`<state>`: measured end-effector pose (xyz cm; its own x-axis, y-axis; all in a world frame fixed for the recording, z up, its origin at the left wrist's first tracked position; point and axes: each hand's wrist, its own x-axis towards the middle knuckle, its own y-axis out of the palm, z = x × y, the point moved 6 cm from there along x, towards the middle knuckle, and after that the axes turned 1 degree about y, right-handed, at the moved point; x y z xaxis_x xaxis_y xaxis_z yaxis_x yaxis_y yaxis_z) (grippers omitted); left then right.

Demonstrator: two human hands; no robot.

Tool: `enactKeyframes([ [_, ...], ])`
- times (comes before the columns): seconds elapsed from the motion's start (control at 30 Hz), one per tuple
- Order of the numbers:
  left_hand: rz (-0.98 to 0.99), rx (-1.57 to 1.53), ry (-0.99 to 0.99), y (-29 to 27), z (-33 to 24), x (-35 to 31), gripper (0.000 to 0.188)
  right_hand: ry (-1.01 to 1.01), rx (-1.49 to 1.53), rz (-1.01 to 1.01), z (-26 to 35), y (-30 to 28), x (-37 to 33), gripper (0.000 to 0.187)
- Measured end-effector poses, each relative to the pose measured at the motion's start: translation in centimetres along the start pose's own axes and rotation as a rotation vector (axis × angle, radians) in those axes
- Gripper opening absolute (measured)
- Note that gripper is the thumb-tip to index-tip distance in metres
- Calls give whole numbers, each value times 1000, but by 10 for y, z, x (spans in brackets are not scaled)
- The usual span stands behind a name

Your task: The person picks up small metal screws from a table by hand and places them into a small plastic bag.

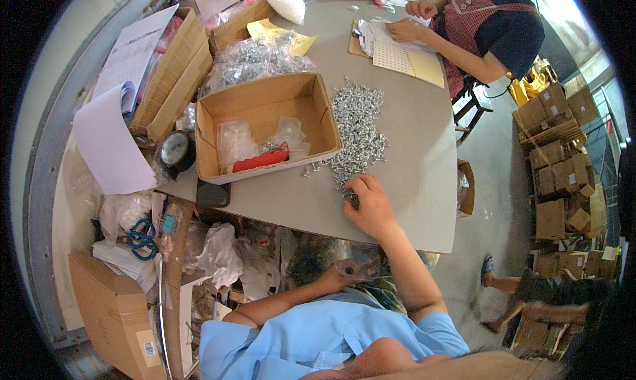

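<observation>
Right hand pinches screws off the pile's near edge on the surface; left hand grips a small clear bag below. Advise holding the bag mouth wide, close beneath.

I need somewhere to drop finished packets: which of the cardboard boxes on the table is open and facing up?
The shallow open box in the middle of the table, left of the screw pile. It holds small clear bags and a red item; the boxes behind it are stacked flat.
</observation>
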<state>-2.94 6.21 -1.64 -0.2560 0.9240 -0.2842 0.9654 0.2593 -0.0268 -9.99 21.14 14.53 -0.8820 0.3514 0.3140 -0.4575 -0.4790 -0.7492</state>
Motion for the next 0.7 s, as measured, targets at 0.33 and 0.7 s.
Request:
enactKeyframes([
  [0.33,18,44,41,3,10,1,35,-46,-13,0,2,3,-6,20],
  [0.7,9,-106,45,3,-1,-1,24,-77,20,14,16,5,-7,17],
])
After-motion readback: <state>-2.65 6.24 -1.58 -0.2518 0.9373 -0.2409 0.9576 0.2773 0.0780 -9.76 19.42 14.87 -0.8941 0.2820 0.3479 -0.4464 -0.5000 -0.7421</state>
